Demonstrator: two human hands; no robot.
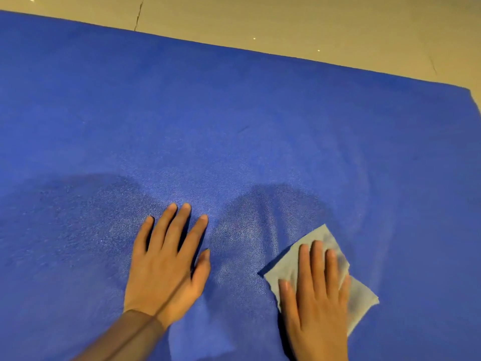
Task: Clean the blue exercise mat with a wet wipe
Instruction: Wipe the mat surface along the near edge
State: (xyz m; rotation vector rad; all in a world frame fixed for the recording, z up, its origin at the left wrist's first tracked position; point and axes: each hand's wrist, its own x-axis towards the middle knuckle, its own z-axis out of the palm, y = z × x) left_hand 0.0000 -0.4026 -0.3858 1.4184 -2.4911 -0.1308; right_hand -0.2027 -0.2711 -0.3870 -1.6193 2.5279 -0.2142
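Head view. The blue textured foam exercise mat (234,121) lay flat on a pale beige tiled floor (286,19) and filled most of the frame. Its far edge ran diagonally, from the upper left down to its far right corner. Floor was visible only beyond that edge, with a thin dark crack or grout line in it.

Left hand (166,267): flat, palm down on the mat toward the near edge, fingers extended and slightly spread, thumb out to the side. It held nothing. The forearm entered from the near edge.

Right hand (317,290): flat, palm down, fingers extended and close together, pressed on a pale grey-white crumpled wet wipe (289,261). The wipe was pinned between palm and mat, not pinched or gripped. It lay on the mat just to the right of the left hand, and the two were not touching. Its corners stuck out beyond the fingertips and to both sides of the hand.

The mat surface between and ahead of the hands showed a lighter sheen; darker shadowed patches lay beyond each hand.
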